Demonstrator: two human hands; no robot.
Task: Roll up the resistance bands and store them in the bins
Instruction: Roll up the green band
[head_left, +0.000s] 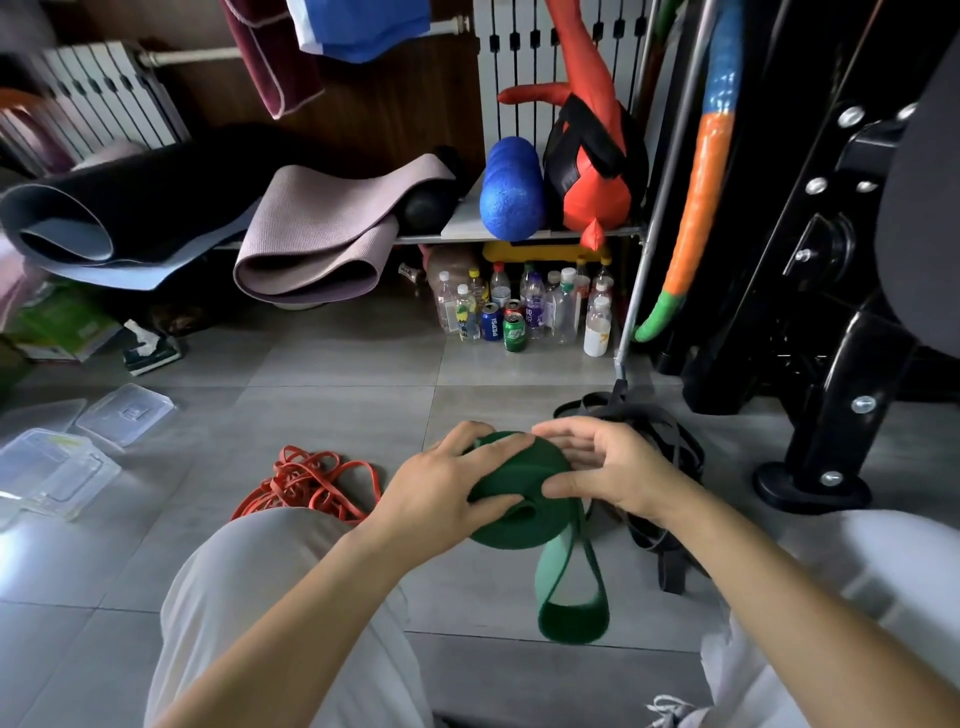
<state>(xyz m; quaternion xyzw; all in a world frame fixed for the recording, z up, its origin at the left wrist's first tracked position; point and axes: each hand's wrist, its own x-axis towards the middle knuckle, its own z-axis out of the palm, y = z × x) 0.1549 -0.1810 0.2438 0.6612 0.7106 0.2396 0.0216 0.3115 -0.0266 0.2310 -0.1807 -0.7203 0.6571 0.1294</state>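
Both hands are on it now: the dark green flat resistance band (524, 467), wound into one fat, matt, disc-shaped coil, is held up above the grey tiled floor (337, 374), between the two knees. The left hand (447, 483) wraps the coil's left side, fingers curled over the far edge and thumb pressed on the near face. The right hand (608, 467) pinches the right side, thumb in front, fingers over the top. One loose tail (571, 603) hangs from the coil as a long flat loop, pale mint on its inner face and darker along the rim.

Down on the floor, left of the coil and touching the pale trouser knee (260, 561), lies a tangled heap of thin orange-red rubber bands (311, 483), too knotted to count. To the right, behind the right hand, sits a heap of wide black straps (660, 452), and I cannot count those either.

Far left there are clear hard plastic bins and lids (52, 473), at least three pieces, overlapping. At the far side two loosely rolled mats rest on a low shelf: one black with blue lining (78, 223), one ribbed mauve (311, 249). One pebbly blue foam roller (511, 192) stands right of them, with a cluster of clear bottles and cans (504, 327) on the floor beneath
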